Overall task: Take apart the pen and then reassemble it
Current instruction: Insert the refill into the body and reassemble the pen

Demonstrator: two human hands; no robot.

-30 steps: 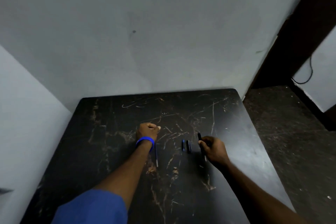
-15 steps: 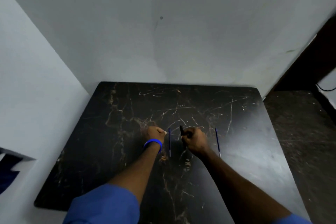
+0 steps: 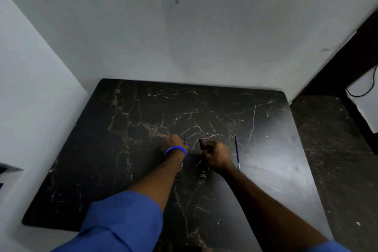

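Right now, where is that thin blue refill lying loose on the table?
In the head view, the thin blue refill lies on the dark table, just right of the right hand, which grips a black pen piece.

- The right hand [image 3: 216, 155] grips a black pen barrel [image 3: 201, 143] over the dark table [image 3: 122, 149].
- The left hand [image 3: 173, 144] is fisted beside a thin blue refill [image 3: 185, 139].
- Another blue refill [image 3: 236, 152] lies to the right.

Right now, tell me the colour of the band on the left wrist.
Bright blue wristband, clearest in the head view, just behind the left hand.
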